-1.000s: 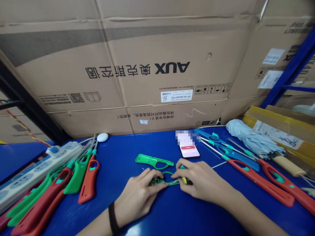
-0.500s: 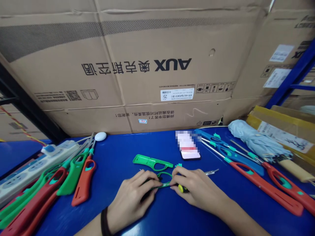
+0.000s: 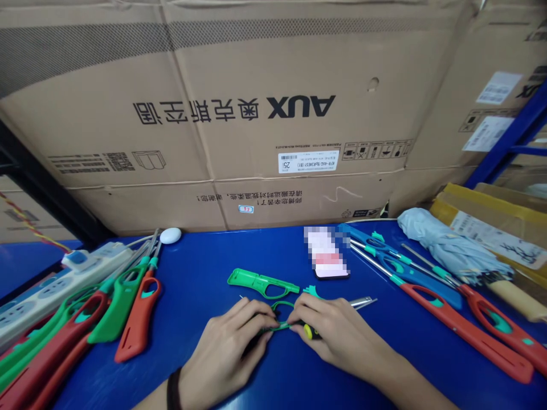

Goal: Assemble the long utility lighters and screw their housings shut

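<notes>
Fingers bent, my left hand (image 3: 237, 339) grips the left side of a green lighter shell (image 3: 282, 326) near the table's middle. My right hand (image 3: 331, 327) pinches the shell's right end and also has a yellow-and-black handle (image 3: 310, 332) tucked in its fingers. Much of the shell is hidden by both hands. Just behind them lies another green shell half (image 3: 258, 282), its hollow side up. A small turquoise piece (image 3: 311, 291) rests beyond my right hand, and a metal rod piece (image 3: 362, 302) sticks out to its right.
Red and green lighters (image 3: 139, 319) lie at the left beside a white power strip (image 3: 51, 290). A phone (image 3: 327, 253) lies at the back. More lighters (image 3: 465, 330), a folded umbrella (image 3: 448, 239) and a yellow-taped box (image 3: 496, 222) are at the right. Large cardboard (image 3: 239, 62) stands behind the blue table (image 3: 192, 273).
The view has shifted slightly. Both hands keep their hold on the green shell, with the right hand a little closer to the left. Nothing has been let go.
</notes>
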{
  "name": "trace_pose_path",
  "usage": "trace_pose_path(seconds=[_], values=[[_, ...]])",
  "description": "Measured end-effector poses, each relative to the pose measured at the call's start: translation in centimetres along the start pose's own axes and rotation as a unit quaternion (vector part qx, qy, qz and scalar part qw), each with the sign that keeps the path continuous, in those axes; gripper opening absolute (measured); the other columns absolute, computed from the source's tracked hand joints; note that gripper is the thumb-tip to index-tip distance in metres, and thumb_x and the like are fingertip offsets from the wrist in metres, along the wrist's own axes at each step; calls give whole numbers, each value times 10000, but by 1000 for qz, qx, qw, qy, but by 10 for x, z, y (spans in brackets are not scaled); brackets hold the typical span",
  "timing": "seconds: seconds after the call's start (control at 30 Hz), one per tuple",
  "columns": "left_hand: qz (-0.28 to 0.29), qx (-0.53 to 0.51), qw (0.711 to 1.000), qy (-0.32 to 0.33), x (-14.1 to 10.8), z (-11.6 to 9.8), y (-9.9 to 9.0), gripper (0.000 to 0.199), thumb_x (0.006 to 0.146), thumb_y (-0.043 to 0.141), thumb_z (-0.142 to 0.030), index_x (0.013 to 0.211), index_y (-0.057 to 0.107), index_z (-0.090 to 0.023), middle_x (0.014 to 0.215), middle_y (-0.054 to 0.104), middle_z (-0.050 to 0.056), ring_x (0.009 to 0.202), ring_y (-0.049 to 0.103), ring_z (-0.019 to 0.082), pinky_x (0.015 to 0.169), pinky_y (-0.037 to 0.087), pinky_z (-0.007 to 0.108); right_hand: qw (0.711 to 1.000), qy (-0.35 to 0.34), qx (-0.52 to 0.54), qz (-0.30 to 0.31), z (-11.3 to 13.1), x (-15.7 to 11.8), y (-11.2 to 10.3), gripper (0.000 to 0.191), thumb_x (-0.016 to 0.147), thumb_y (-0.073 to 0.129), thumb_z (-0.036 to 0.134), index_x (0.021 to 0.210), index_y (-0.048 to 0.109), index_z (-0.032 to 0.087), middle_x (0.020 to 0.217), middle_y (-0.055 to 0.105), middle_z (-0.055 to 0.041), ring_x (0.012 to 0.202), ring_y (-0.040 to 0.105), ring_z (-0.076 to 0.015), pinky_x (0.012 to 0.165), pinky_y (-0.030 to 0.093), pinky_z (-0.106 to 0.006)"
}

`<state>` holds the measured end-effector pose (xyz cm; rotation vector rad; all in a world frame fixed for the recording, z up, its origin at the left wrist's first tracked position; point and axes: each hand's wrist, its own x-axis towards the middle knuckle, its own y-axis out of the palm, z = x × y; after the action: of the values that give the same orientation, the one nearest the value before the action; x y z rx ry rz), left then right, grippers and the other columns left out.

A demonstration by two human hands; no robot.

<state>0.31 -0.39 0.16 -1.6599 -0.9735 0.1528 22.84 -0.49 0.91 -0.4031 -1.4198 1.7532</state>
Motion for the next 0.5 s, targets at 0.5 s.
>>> trace_pose_path(seconds=[0.5], values=[[1, 111, 992, 58, -4, 2, -2, 203, 972, 409, -217, 1053, 594, -222, 1073, 632, 47, 842, 628, 176, 590, 552, 258, 1000, 19, 9, 17, 1, 2, -3, 186, 870, 566, 130, 963, 665, 256, 936, 644, 42, 620, 593, -102, 525, 381, -228]])
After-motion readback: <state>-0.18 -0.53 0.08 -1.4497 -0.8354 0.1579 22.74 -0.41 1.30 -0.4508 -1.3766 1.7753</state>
